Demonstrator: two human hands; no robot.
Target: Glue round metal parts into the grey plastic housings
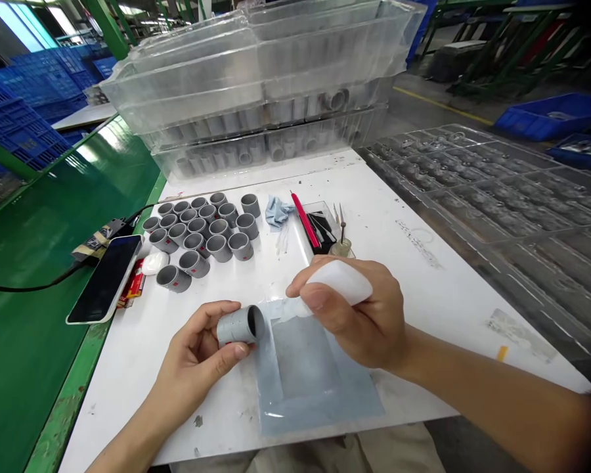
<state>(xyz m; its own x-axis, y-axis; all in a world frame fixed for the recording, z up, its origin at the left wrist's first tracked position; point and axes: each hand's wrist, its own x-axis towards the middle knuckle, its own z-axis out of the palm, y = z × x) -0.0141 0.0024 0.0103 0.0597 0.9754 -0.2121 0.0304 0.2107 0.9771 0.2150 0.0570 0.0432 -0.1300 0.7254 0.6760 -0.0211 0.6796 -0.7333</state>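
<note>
With my left hand [201,358] I pinch a short, round, grey tube [232,327] between thumb and fingers, lying on its side in my grip, its open end turned toward my other hand. My right hand [374,322] is curled around a smooth, white, rounded thing [345,281]; I can't tell what it is. Under and between my hands, a flat, blue-grey, shiny sheet [320,417] lies on the white, smudged surface [453,289]. Past my left hand, lots of grey, round, standing tubes [218,249] sit close together. Left of them is a black-screened phone with a white edge [106,279]. Just past my right hand are a small glass jar [341,248] and a thin red stick [303,218]. Farther ahead of both hands, big see-through plastic trays [192,85] are piled up.
</note>
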